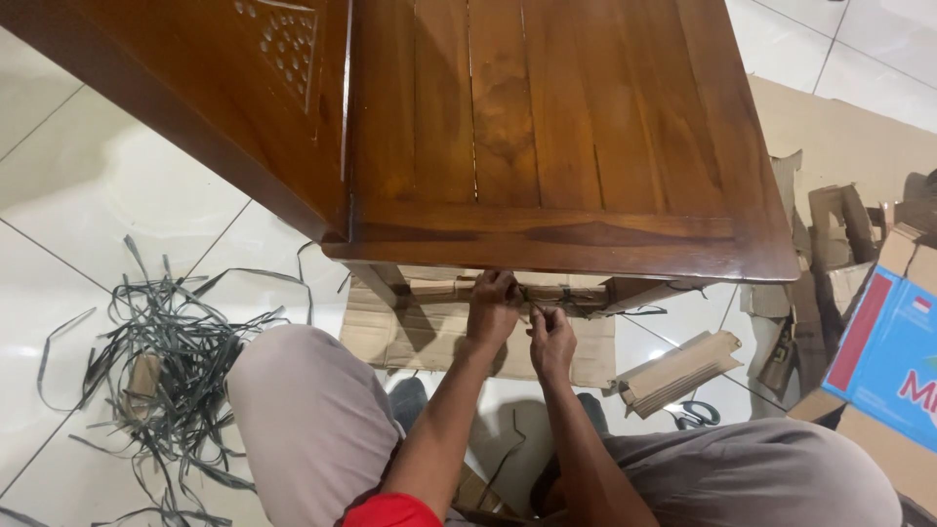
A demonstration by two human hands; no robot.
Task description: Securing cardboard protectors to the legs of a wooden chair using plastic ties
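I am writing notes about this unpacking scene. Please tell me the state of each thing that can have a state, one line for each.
Left hand: closed on the cardboard wrap under the table edge.
Right hand: pinching a dark strap.
Wooden table: standing, top bare.
Cardboard wrap: partly on, strapped around the table part.
Grey straps: loose, tangled on the floor.
Scissors: lying on the floor, unused.
Blue box: open, flap up.

Probably a home: white tiled floor (117, 185), wooden table (547, 127), torn cardboard packaging (673, 371).

head cam | looks steeply down | close above wooden table (547, 127)
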